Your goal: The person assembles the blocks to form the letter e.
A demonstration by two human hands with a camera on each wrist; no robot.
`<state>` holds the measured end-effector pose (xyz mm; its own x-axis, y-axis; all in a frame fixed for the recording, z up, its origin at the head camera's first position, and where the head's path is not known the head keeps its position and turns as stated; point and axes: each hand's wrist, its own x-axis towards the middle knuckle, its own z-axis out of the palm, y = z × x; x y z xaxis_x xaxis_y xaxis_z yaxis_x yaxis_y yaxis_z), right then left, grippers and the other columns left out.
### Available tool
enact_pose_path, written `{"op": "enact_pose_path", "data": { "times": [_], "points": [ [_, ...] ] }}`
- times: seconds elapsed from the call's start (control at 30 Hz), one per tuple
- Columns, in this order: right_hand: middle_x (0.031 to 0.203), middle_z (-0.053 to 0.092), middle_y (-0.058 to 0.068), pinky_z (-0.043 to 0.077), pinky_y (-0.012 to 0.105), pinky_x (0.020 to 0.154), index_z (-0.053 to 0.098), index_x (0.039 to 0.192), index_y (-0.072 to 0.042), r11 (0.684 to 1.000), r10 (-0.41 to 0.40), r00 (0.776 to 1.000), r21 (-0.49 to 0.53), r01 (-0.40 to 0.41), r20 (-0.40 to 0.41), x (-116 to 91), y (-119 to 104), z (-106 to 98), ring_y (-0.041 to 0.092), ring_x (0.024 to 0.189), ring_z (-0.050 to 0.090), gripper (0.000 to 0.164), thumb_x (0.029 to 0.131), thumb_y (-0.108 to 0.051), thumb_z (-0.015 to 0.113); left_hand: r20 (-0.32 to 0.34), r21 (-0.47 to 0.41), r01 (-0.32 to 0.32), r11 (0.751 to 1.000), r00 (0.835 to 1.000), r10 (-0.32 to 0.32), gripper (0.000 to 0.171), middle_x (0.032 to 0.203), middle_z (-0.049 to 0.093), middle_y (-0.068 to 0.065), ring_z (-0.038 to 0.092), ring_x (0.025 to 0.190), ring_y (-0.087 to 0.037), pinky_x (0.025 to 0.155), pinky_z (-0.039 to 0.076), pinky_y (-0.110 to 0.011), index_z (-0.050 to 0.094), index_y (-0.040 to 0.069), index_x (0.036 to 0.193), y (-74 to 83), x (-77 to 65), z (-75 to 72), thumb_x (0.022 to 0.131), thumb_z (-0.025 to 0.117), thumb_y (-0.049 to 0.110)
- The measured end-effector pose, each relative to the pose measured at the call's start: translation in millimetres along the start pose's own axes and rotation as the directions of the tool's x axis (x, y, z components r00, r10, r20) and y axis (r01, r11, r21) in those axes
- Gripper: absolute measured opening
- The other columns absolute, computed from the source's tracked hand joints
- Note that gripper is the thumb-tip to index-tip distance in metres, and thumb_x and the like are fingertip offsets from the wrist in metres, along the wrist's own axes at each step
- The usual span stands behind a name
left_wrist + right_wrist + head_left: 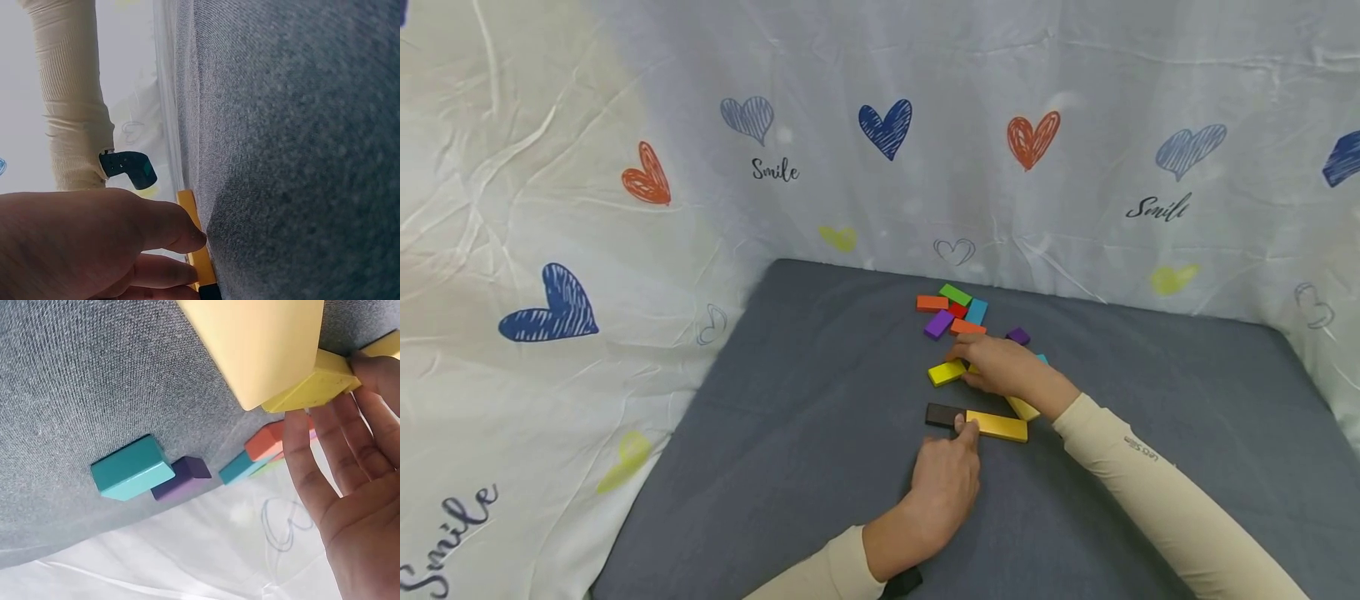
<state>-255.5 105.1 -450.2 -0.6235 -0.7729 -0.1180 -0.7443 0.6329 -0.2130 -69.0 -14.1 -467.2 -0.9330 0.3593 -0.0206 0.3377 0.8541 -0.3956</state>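
Contact by left hand (942, 483): thumb and index finger against smooth, oblong amber block (997, 427), grip unclenched; dark block (943, 415) abutting end to end. Pinch by right hand (1009, 367): one yellow block (309, 390) between thumb and fingers; second yellow block (946, 374) just beside, one pale-yellow block (1023, 408) nearby. Farther out: one teal block (134, 467), one dark purple block (1018, 336), six-block cluster (957, 310) (two orange; one each green, red, blue, purple). Underneath: woven grey cloth (775, 458). Behind: wrinkled white sheet (955, 196), printed hearts.
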Motion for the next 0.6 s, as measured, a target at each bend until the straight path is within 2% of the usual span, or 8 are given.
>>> {"op": "enact_pose_path", "data": {
  "times": [0.33, 0.6],
  "points": [
    [0.129, 0.066, 0.007, 0.058, 0.045, 0.096, 0.072, 0.132, -0.01, 1.0, -0.003, 1.0, 0.012, 0.003, -0.007, 0.0, 1.7, 1.8, 0.026, 0.107, 0.07, 0.036, 0.097, -0.016, 0.079, 0.037, -0.016, -0.022, 1.0, 0.999, 0.022, 0.048, 0.153, 0.054, 0.008, 0.05, 0.049, -0.01, 0.055, 0.046, -0.027, 0.071, 0.02, 0.14, -0.3, 2.7, -1.3, 0.104, 0.061, 0.052],
    [0.124, 0.066, 0.007, 0.059, 0.044, 0.094, 0.073, 0.13, -0.009, 1.0, -0.015, 0.999, 0.0, 0.015, -0.03, -0.7, 2.5, 3.2, 0.025, 0.105, 0.069, 0.034, 0.097, -0.016, 0.079, 0.014, 0.003, -0.007, 1.0, 1.0, 0.007, 0.051, 0.152, 0.055, 0.009, 0.05, 0.048, -0.01, 0.054, 0.045, -0.026, 0.071, 0.019, 0.14, 0.9, 1.4, -1.0, 0.103, 0.061, 0.054]
  ]
}}
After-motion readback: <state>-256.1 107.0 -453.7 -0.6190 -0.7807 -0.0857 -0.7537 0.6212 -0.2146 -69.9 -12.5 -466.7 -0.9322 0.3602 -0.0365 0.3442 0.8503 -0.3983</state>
